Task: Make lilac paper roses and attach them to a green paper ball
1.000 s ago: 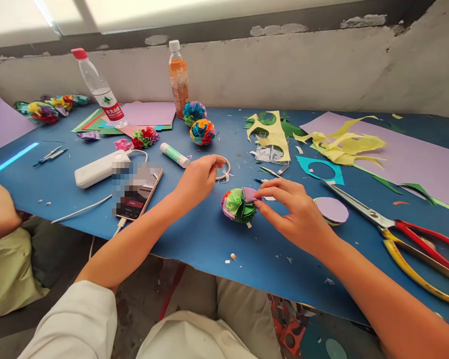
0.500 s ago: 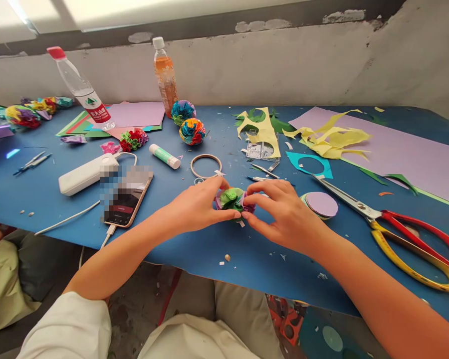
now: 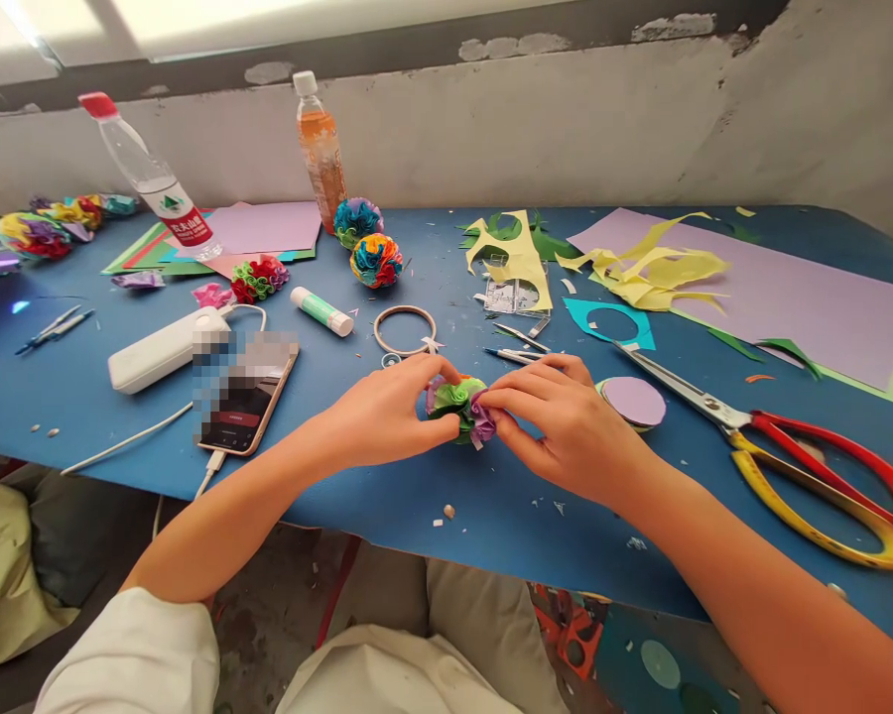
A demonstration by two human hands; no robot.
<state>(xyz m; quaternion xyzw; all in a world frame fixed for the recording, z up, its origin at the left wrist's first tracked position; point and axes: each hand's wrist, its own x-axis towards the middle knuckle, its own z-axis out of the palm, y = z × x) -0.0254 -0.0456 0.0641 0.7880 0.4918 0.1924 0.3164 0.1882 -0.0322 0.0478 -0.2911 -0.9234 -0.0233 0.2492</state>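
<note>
A small ruffled paper flower ball [image 3: 459,397] in green and purple lies between my hands, low over the blue table. My left hand [image 3: 398,412] grips its left side, thumb in front and fingers behind. With thumb and fingertips, my right hand [image 3: 558,421] pinches a purple ruffle on its right side. Beside my right hand sits a stack of round paper discs [image 3: 634,402], a lilac one on top. Beyond the ball are a roll of tape [image 3: 406,308] and a pair of compasses [image 3: 521,347]. The ball's underside is hidden.
Large scissors [image 3: 744,421] with red and yellow handles lie at right. At left are a phone [image 3: 249,402], a white power bank [image 3: 168,349] and a glue stick [image 3: 322,311]. Two bottles, finished paper balls [image 3: 376,261] and yellow paper scraps [image 3: 647,268] stand or lie farther back.
My right fingers have closed onto the purple ruffle at the ball's right side. My left hand keeps its grip, its thumb slightly drawn back. The whole view has shifted a little.
</note>
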